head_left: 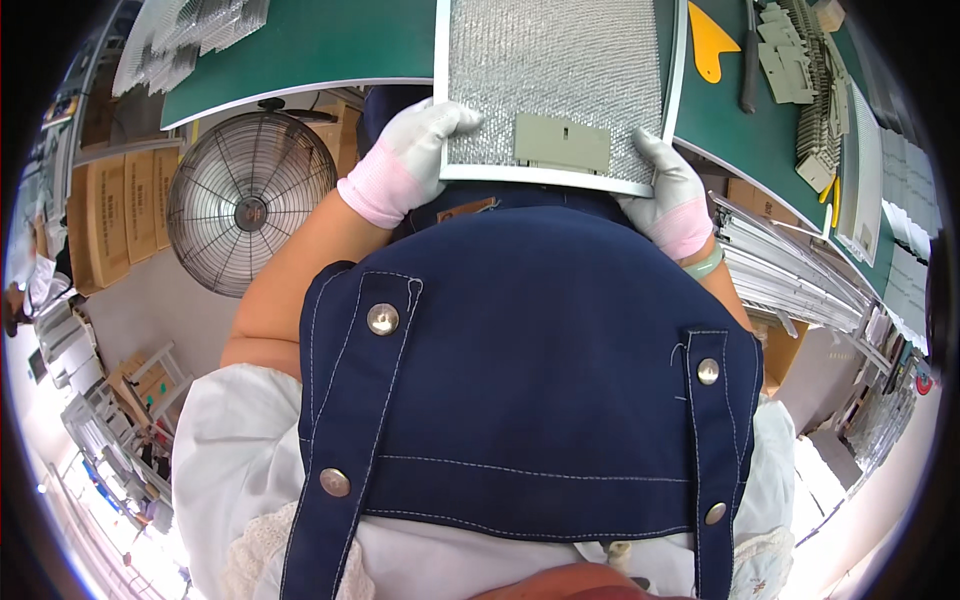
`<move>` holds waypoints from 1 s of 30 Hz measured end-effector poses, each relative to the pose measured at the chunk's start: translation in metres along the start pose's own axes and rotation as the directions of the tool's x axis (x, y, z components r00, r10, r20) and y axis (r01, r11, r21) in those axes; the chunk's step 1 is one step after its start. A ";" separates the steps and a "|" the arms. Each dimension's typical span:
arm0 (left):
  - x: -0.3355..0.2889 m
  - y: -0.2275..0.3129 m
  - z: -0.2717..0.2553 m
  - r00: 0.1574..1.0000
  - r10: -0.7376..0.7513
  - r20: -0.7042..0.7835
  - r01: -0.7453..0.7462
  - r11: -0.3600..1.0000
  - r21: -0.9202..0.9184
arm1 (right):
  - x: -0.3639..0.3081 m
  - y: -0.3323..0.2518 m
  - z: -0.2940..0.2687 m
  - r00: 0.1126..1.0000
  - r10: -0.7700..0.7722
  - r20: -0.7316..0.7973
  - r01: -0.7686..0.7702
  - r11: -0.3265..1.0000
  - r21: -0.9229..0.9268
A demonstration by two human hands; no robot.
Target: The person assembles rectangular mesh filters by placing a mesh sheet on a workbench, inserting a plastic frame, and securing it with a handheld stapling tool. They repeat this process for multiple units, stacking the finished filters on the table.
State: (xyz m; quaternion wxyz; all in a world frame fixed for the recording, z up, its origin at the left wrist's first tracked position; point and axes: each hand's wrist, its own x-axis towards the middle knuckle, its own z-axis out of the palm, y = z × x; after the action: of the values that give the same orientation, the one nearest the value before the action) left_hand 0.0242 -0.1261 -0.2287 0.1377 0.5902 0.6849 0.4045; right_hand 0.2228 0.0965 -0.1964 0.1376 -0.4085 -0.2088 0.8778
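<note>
A metal mesh filter panel [555,65] in a white frame stretches from my waist out over the green table. My left hand [408,165], in a white glove with a pink cuff, grips its left edge near the close corner, thumb lying over the mesh. At the near right corner my right hand [672,195], gloved the same way, holds the frame with its thumb on top; its other fingers are mostly hidden below. A flat grey-green plate [562,145] with a small dark slot rests on the mesh by the near edge, between my hands.
On the green table [320,45] lie clear ribbed strips [190,35], a yellow scraper [711,42], a dark-handled tool [749,70] and stacked grey-green plates [800,75]. A round fan [252,204] and cartons [110,215] stand left; long metal profiles [790,265] lie right.
</note>
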 end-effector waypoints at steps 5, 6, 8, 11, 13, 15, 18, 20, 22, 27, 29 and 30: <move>0.002 0.007 0.012 0.939 -0.344 -0.026 0.300 0.851 -0.431 | -0.003 -0.003 0.005 0.998 0.016 0.062 -0.011 0.996 -0.088; 0.001 0.012 0.008 0.992 -0.125 -0.033 0.121 0.987 -0.101 | -0.005 -0.005 0.007 0.995 0.039 0.088 -0.029 0.992 -0.119; 0.000 -0.002 0.021 0.953 -0.292 0.081 0.231 0.524 -0.820 | -0.004 -0.010 0.003 0.975 0.147 0.167 -0.123 0.982 -0.145; 0.008 -0.003 0.002 0.998 -0.039 0.053 0.033 0.995 0.097 | 0.004 -0.010 -0.007 0.968 0.175 0.182 -0.148 0.977 -0.152; 0.007 -0.008 0.013 0.993 -0.115 0.009 0.098 0.809 -0.579 | 0.001 -0.008 -0.002 0.982 0.144 0.121 -0.126 0.981 -0.147; 0.011 -0.015 0.010 0.859 -0.457 0.232 0.453 0.465 -0.760 | -0.004 -0.004 0.005 0.996 0.088 0.011 -0.086 0.988 -0.127; 0.029 0.026 0.001 0.657 -0.683 0.319 0.581 0.189 -0.792 | 0.005 -0.001 -0.002 0.999 -0.041 -0.023 0.038 0.991 -0.125; 0.029 0.041 0.001 0.639 -0.679 0.361 0.549 0.074 -0.832 | 0.006 -0.002 -0.004 0.998 -0.063 -0.025 0.058 0.987 -0.148; 0.026 0.049 0.001 0.635 -0.670 0.385 0.506 -0.016 -0.862 | 0.004 -0.002 -0.001 0.999 -0.034 -0.042 0.027 0.987 -0.158; 0.023 0.028 0.002 0.684 -0.588 0.432 0.599 0.114 -0.793 | -0.003 -0.012 0.009 0.997 0.034 -0.073 -0.058 0.935 -0.351; 0.022 0.022 0.004 0.681 -0.590 0.434 0.595 0.102 -0.797 | -0.004 -0.015 0.006 0.999 0.045 -0.021 -0.050 0.895 -0.444; 0.017 0.017 0.005 0.774 -0.528 0.349 0.562 0.318 -0.764 | -0.005 -0.016 0.002 0.998 0.048 0.037 -0.026 0.887 -0.461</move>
State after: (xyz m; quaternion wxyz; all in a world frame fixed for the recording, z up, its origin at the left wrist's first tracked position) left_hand 0.0346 -0.1085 -0.2151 0.5415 0.1903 0.5583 0.5991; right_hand 0.2252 0.1079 -0.1840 0.0153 -0.4125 -0.4060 0.8153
